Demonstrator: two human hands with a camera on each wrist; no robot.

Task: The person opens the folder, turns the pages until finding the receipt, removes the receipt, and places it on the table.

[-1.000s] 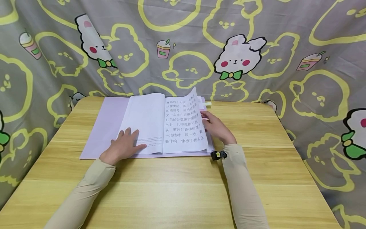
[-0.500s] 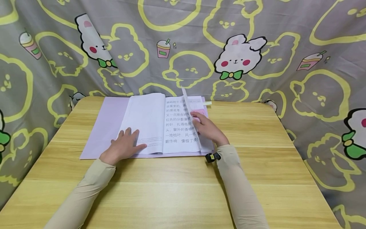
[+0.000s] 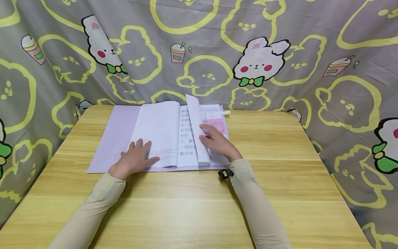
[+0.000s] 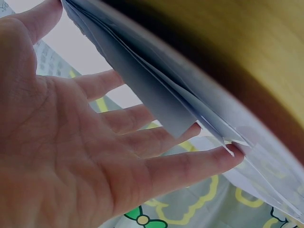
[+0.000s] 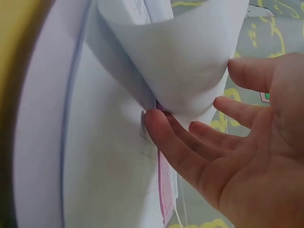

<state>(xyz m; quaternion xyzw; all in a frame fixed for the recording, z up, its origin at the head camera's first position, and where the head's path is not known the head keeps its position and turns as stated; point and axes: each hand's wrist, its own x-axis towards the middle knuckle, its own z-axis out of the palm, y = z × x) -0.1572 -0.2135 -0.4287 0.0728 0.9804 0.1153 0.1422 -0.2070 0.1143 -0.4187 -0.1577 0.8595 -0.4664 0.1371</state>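
A booklet or folder with a pale purple cover [image 3: 107, 138] lies spread on the table. My left hand [image 3: 133, 159] rests on its blank white left page [image 3: 157, 124], fingers spread. In the left wrist view those fingers [image 4: 190, 166] lie straight across the page edges. On the right side a white page [image 3: 196, 131] stands up and curls leftward, covering part of the large printed Chinese text [image 3: 185, 138]. My right hand [image 3: 219, 141] touches its right side with extended fingers. The right wrist view has the curled page [image 5: 180, 61] against the fingertips [image 5: 154, 118].
Beneath the raised page shows a sheet with a pink printed slip [image 3: 220, 123]. A pale tab [image 3: 225, 112] juts past the right edge. The wooden table [image 3: 174, 214] meets a grey cartoon curtain [image 3: 205, 41] behind and at the sides.
My right hand has moved left, pushing the page from nearly flat to upright and curling over leftward. More of the pink slip has come into sight. The left hand has stayed still.
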